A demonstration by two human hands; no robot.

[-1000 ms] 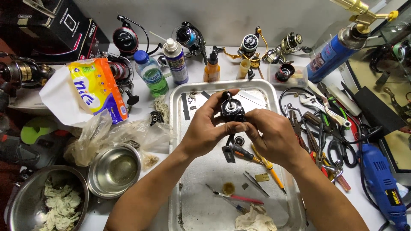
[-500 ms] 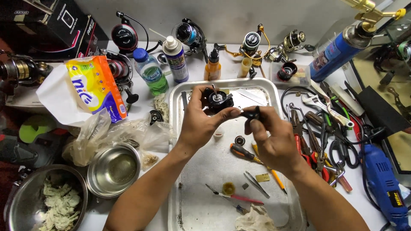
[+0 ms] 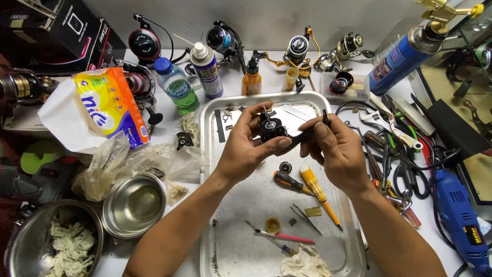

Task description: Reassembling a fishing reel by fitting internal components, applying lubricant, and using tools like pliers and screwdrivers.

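Fingers of the left hand [image 3: 246,146] grip a black fishing reel body [image 3: 270,128] over the metal tray [image 3: 210,169]; the right hand [image 3: 335,151] pinches its dark stem. Loose parts and screwdrivers [image 3: 302,182] lying below suggest disassembly is unfinished; other reels [image 3: 297,48] wait beyond.

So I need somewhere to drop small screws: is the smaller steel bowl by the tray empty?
Mostly empty: the steel bowl shows bare shiny metal inside; whether a liquid film lies at the bottom, cannot tell.
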